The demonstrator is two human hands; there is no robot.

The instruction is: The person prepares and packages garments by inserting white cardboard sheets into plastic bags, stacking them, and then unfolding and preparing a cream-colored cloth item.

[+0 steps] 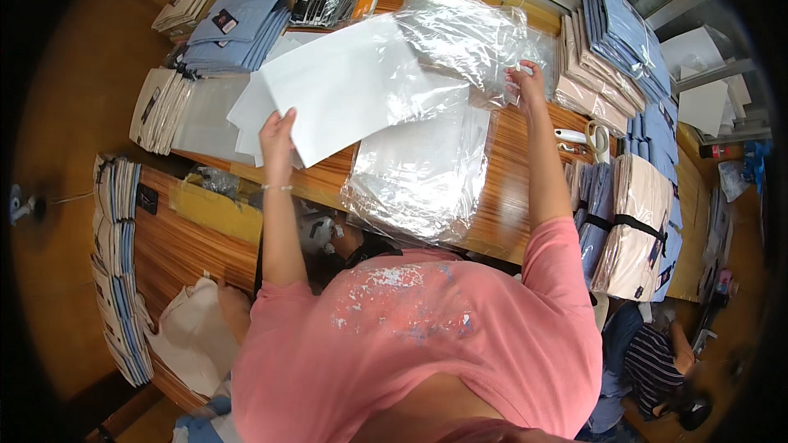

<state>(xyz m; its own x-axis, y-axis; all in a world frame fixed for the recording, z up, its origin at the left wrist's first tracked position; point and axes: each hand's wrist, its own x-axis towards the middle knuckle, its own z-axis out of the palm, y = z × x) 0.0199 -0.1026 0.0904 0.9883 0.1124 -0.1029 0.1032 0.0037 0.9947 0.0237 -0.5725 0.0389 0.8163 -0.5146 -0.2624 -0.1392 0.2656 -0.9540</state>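
In the head view, the left hand [277,136] holds a large white sheet [332,82] by its near-left corner. Its fingers are closed on the border, with the thumb on the upper face. The sheet is above the table [510,189] and lies slantwise, with its far end toward the back. The right hand [528,82] is at the right side of a clear plastic bag [468,29]. Its fingers are narrow and pinch the border of the film. The bag is wrinkled and shines strongly. Film covers the right part of the sheet, but I cannot tell if the sheet is inside the bag or only under it.

Other white sheets [249,119] lie to the left, partly under the held one. In the middle, nearer to the body, a pile of flat clear bags [423,172] reaches the front border of the table. On the right side there are scissors [600,141] with pale handles. Just behind them stand beige folded packages [591,74] and a blue stack [628,37]. Nearer, a beige bundle [632,213] is tied with a black band.

At the back left there is another pile of blue folded garments [246,20], and beside it a beige stack [154,111]. At the lower left, another person's arm [235,308] is next to a pale cloth [193,336]. At the lower right, a person in a striped top [654,369] is partly visible.
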